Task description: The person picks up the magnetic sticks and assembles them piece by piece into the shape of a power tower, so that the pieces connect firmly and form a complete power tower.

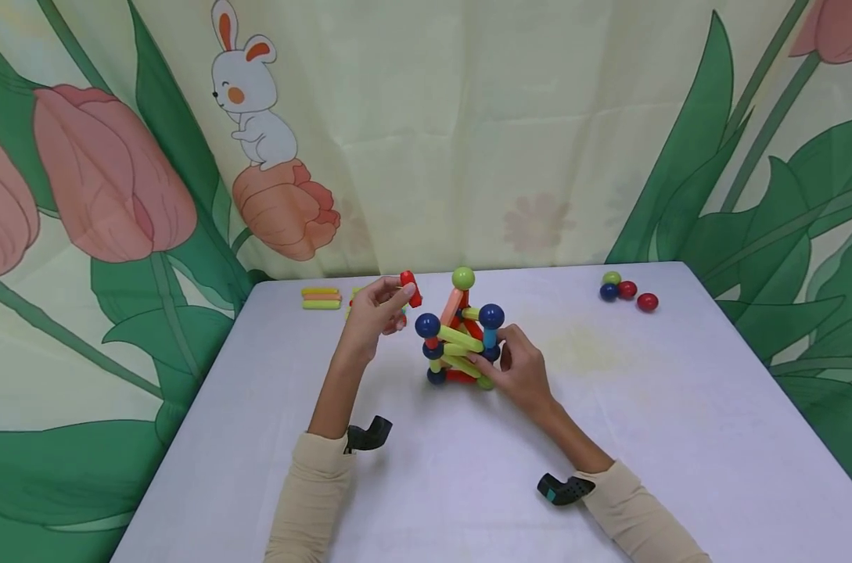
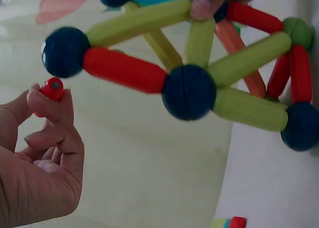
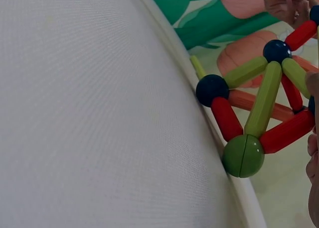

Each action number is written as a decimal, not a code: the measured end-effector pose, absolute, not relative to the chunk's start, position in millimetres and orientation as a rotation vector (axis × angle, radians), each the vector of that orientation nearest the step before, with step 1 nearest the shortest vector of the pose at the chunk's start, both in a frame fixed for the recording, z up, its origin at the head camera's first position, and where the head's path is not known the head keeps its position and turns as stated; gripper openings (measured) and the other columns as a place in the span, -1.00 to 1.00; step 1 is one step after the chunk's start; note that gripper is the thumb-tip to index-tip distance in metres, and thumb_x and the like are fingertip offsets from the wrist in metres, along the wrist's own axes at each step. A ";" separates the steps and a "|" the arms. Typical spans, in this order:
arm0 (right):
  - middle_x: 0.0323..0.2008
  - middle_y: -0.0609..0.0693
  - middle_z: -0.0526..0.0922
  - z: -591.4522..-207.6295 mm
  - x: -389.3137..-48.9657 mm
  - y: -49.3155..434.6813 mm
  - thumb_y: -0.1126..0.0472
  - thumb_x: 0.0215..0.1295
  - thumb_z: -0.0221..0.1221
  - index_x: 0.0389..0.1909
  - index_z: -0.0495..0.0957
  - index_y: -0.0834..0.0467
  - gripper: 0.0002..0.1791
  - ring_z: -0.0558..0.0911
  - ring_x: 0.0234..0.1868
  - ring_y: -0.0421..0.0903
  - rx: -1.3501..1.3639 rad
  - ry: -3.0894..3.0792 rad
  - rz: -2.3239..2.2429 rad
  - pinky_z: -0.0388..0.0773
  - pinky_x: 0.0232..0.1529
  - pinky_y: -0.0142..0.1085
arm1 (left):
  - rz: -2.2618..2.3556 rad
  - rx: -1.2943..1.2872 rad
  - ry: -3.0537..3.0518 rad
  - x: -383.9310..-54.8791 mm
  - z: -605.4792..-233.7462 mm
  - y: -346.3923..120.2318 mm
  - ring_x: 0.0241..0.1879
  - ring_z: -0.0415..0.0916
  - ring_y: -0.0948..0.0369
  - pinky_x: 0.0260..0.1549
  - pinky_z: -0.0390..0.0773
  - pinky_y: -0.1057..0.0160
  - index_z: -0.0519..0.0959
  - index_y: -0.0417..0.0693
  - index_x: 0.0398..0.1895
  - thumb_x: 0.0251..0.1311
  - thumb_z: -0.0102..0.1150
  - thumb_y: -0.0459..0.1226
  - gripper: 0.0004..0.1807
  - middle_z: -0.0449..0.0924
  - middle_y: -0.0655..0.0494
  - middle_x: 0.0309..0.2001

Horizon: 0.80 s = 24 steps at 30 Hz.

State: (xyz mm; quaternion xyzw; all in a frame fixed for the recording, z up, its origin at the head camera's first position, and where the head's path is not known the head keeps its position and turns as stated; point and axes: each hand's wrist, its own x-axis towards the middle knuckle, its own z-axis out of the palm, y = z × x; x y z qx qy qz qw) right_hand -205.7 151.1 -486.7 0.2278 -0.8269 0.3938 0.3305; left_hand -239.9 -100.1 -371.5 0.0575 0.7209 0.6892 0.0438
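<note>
My left hand (image 1: 371,319) pinches a red magnetic rod (image 1: 411,289) between thumb and fingers, at the upper left of a frame built from magnetic rods and balls (image 1: 461,339). Seen from the left wrist, the rod (image 2: 52,89) points end-on, close beneath a dark blue ball (image 2: 66,52) at a corner of the frame. My right hand (image 1: 523,374) grips the frame's right side, its thumb against a yellow-green rod. Dark blue balls join red, yellow-green, orange and light blue rods, and a light green ball (image 1: 463,278) tops it. Part of the frame is hidden behind the right fingers.
Yellow, orange and green rods (image 1: 321,299) lie in a row at the back left of the white table (image 1: 257,438). More rods are partly hidden behind the left hand. Several loose balls (image 1: 627,289) sit at the back right. A printed curtain (image 1: 426,141) hangs behind the table.
</note>
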 end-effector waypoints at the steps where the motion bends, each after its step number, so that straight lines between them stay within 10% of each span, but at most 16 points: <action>1: -0.41 -0.02 0.42 -487.1 -205.6 150.4 0.15 -0.07 0.51 -0.20 0.47 0.21 -0.51 0.38 -0.56 -0.20 0.595 -2.165 1.030 0.40 -0.58 -0.43 | 2.100 0.181 2.215 -236.6 -368.8 -97.2 -0.60 0.40 0.24 -0.55 0.42 0.41 0.56 -0.05 -0.01 0.22 0.29 -0.03 -0.61 0.58 0.07 -0.26; 24: -0.41 0.00 0.41 -490.8 -206.3 149.1 0.19 -0.05 0.51 -0.16 0.46 0.22 -0.50 0.41 -0.56 -0.11 0.599 -2.153 1.077 0.39 -0.55 -0.47 | 1.270 0.335 2.830 -234.8 -345.6 -58.5 -0.28 0.54 0.14 -0.44 0.55 0.32 0.69 -0.08 -0.06 0.27 0.15 0.11 -0.52 0.66 0.04 -0.29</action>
